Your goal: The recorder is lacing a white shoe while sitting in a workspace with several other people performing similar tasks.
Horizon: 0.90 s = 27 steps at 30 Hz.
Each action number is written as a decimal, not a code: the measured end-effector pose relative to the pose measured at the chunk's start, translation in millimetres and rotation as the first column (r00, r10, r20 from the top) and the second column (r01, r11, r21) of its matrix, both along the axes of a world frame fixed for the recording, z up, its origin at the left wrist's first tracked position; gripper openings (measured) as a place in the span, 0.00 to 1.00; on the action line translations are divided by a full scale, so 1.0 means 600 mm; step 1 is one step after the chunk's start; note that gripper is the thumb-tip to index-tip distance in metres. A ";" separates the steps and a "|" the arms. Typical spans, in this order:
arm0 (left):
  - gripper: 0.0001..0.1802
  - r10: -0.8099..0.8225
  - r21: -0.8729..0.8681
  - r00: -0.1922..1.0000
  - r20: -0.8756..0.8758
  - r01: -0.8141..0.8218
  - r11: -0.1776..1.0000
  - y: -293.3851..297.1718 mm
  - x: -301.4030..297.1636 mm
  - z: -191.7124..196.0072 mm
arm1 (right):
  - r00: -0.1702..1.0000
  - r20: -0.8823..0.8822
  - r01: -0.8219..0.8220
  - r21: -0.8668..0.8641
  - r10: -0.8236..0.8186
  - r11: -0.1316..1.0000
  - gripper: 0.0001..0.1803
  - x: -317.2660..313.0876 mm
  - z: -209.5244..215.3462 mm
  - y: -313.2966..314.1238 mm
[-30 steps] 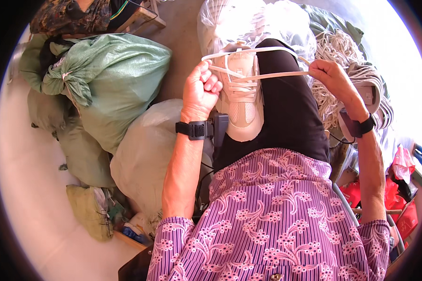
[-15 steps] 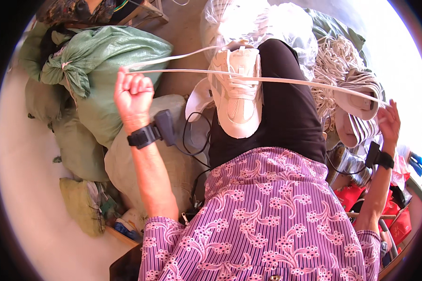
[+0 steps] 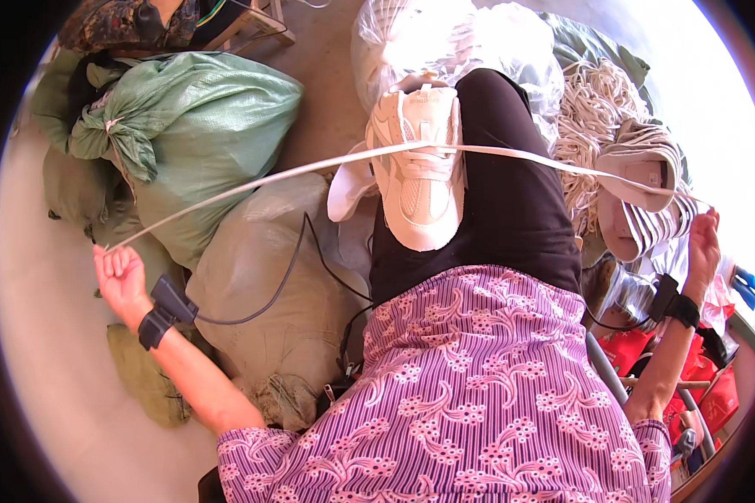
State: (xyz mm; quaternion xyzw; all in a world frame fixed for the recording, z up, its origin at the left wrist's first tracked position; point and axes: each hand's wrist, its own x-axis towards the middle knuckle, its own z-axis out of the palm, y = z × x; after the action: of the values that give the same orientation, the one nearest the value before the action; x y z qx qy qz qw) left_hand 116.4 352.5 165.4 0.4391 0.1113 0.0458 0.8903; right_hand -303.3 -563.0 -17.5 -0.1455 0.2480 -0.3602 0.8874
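**Flat white shoelace [image 3: 252, 185] held wide across a cream lace-up sneaker [image 3: 419, 197]**

The sneaker sits at the lap, between the two grips and well apart from both, its toe toward the person and its tongue facing up. The shoelace crosses the tongue and runs out to either side in two long stretches.

The left grip [image 3: 124, 279] is clenched on one stretch, fingers curled into a fist; the right grip [image 3: 703, 245] pinches the other at its fingertips. A black strapped device [image 3: 174, 300] sits on the wrist just behind the left grip.

Black cloth trousers [image 3: 512, 205] lie under the right grip's stretch. Ahead and to the right of the left grip bulges a knotted green woven sack [image 3: 226, 126]; directly right of that grip, a pale translucent sack [image 3: 264, 285]. Just left of the right grip are stacked curved greyish-white shoe pieces [image 3: 642, 172], with a tangled heap of off-white laces [image 3: 596, 113] past them. Behind the right grip lie bright red packages [image 3: 715, 398].
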 end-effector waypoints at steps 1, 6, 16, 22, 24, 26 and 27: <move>0.07 0.009 0.028 1.000 0.010 -0.009 1.000 0.013 -0.006 0.009 | 0.985 -0.168 0.027 -0.105 -0.045 0.994 0.20 0.040 0.001 0.038; 0.11 0.277 0.265 0.958 -0.070 -0.250 0.931 -0.001 -0.036 0.028 | 0.751 -0.554 -0.659 -0.592 0.360 0.465 0.19 0.267 0.027 0.297; 0.13 -0.261 0.171 0.959 -0.108 0.276 0.946 -0.133 -0.033 -0.046 | 0.572 -0.628 -0.764 -0.642 0.527 0.063 0.12 0.472 0.079 0.535; 0.13 -0.356 0.163 0.885 -0.301 0.415 0.895 -0.266 -0.040 -0.100 | 0.756 -0.639 -0.556 -0.741 0.142 -0.376 0.06 0.480 0.081 0.554; 0.13 -0.396 0.133 0.844 -0.362 0.467 0.874 -0.305 -0.042 -0.113 | 0.767 -0.622 -0.525 -0.748 0.155 -0.406 0.07 0.481 0.079 0.557; 0.10 -0.430 0.148 0.813 -0.393 0.517 0.843 -0.338 -0.047 -0.126 | 0.789 -0.596 -0.486 -0.753 0.149 -0.444 0.07 0.483 0.076 0.557; 0.10 -0.427 0.169 0.802 -0.418 0.531 0.831 -0.352 -0.049 -0.132 | 0.805 -0.577 -0.461 -0.757 0.141 -0.463 0.08 0.485 0.074 0.558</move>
State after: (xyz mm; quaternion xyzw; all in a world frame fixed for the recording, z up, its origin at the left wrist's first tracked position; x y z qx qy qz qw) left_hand 87.1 141.2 86.1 0.5738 0.1504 -0.2496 0.7654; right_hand -12.0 -228.4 27.0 -0.8954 -0.1175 -0.1049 0.4165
